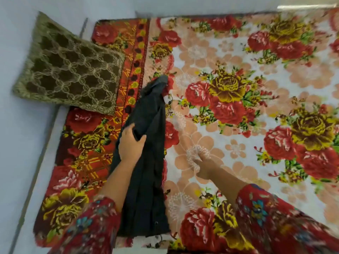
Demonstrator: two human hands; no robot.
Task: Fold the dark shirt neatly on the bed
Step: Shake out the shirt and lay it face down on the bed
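Note:
The dark shirt [146, 162] lies in a long narrow bundle on the flowered bed cover [238, 61], running from the near edge toward the pillow. My left hand [131, 142] grips a fold of the shirt about midway along it. My right hand [203, 166] rests on the cover just right of the shirt, apart from it; its fingers look curled against the cloth, and blur hides whether they pinch it. Both arms wear red patterned sleeves.
An olive-brown patterned pillow [69, 70] leans at the far left corner of the bed against the pale wall [18, 125]. The bed's left edge runs along that wall. The flowered cover spreads wide to the right.

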